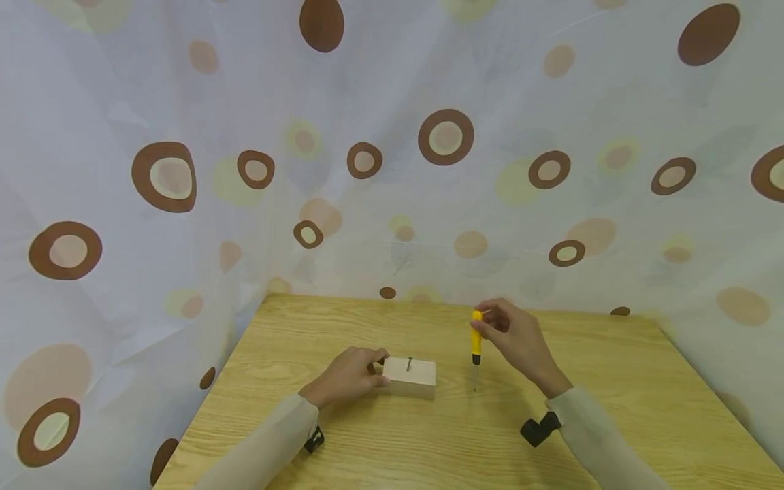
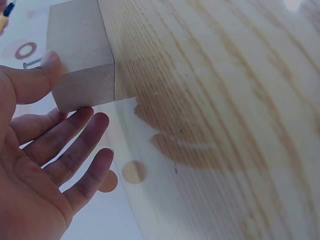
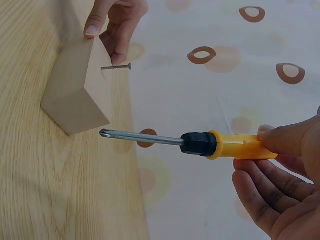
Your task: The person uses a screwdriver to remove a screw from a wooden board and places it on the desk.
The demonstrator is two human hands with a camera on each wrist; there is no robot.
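A pale wooden block (image 1: 412, 378) lies on the table, and a screw (image 3: 117, 67) stands upright from its top face. My left hand (image 1: 348, 374) grips the block's left end between thumb and fingers; the left wrist view shows the thumb (image 2: 37, 80) on one side and fingertips on the end face. To the right of the block, my right hand (image 1: 511, 337) pinches the yellow handle of a screwdriver (image 3: 240, 146) near its top. The screwdriver hangs upright, its cross-shaped tip (image 3: 105, 133) pointing down, apart from the screw and the block.
The wood-grain table (image 1: 294, 327) has a curtain (image 1: 392, 197) with brown and cream circles behind it and along its sides. Black camera mounts (image 1: 540, 429) sit at both wrists, below the pale sleeves.
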